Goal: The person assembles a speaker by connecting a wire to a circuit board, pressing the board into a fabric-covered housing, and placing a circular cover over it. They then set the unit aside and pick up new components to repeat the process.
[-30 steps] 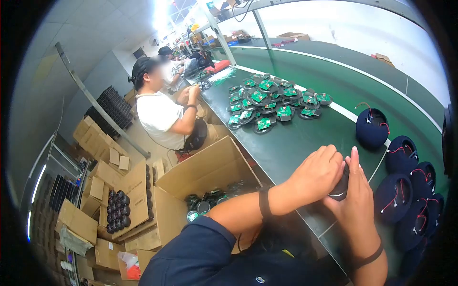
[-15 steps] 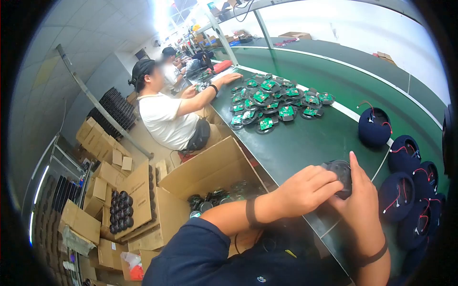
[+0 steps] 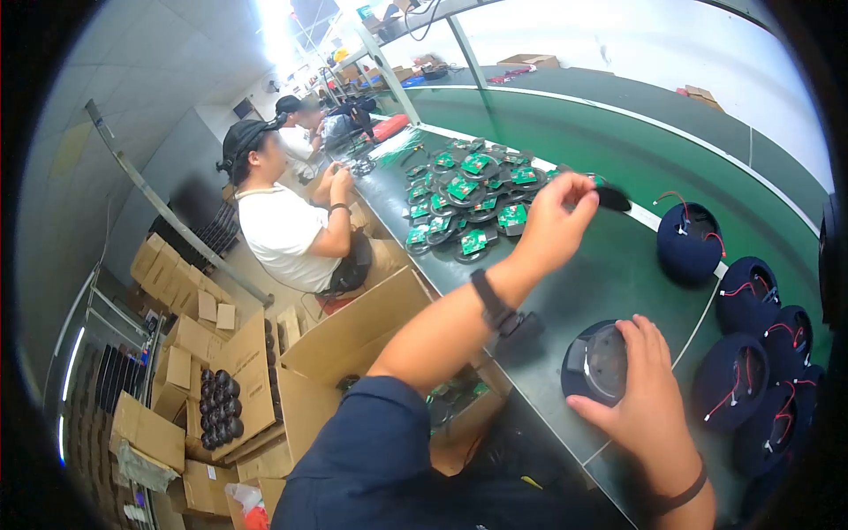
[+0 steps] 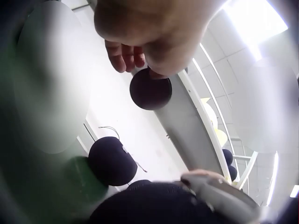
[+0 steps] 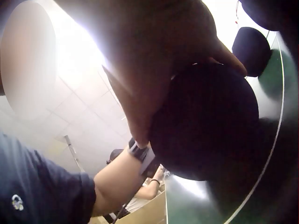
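My left hand (image 3: 556, 225) is raised over the table, beside the heap of circuit-board discs. Its thumb and fingers pinch a thin black disc (image 3: 613, 200). In the left wrist view that disc (image 4: 150, 91) shows round and flat-on below the fingertips. Lower right, my right hand (image 3: 645, 402) grips a dark round housing (image 3: 576, 367), thumb on the near side and fingers along the far rim. The housing's face, black and grey with a smooth circular middle, is turned up. The right wrist view shows the rounded dark shell (image 5: 210, 121) within the grasp.
Green circuit boards on black discs (image 3: 477, 190) lie heaped on the table (image 3: 521, 309). Along the right stand several dark blue round shells (image 3: 689, 252) with red wires. An open carton (image 3: 358, 327) sits at the table's near edge. A seated person (image 3: 283, 221) works beyond it.
My left hand has left the housing and moved up and away, with a black disc now visible in its pinch. The right hand still holds the housing, slightly lower. The neighbour's arm has drawn back.
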